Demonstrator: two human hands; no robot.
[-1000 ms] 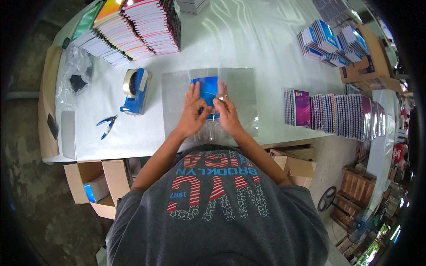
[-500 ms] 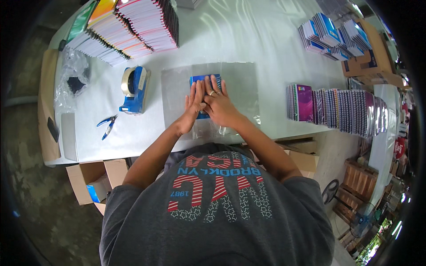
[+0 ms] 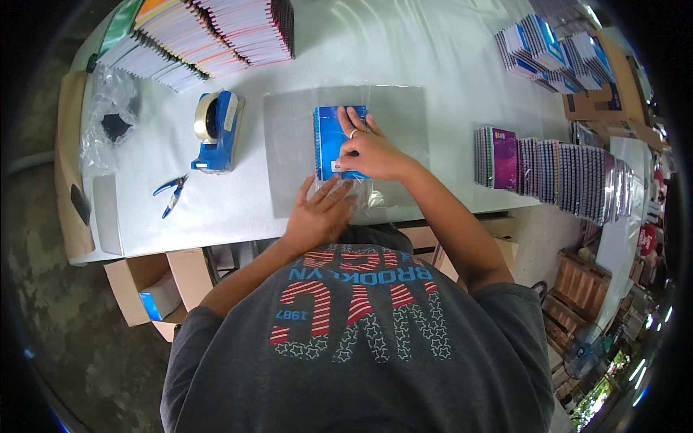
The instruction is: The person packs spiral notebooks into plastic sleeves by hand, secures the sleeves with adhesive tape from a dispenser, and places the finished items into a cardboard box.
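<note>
A blue spiral notebook lies on a grey mat, with clear plastic film around it and sticking out past its near edge. My right hand, with a ring on one finger, rests across the cover's right side. Several of its fingers stretch toward the far edge, while the thumb side bends in near a small white label. At the notebook's near edge, my left hand lies open on the film, its fingers slightly spread and a little blurred.
Left of the mat are a blue tape dispenser, blue-handled nippers and crumpled plastic. Notebook stacks stand far left. A row of spiral notebooks and blue notebook piles are at right, beside a cardboard box.
My hands, together on the notebook before, have separated. The left came back to the near edge; the right stayed on the cover, shifted right. More of the blue cover shows.
</note>
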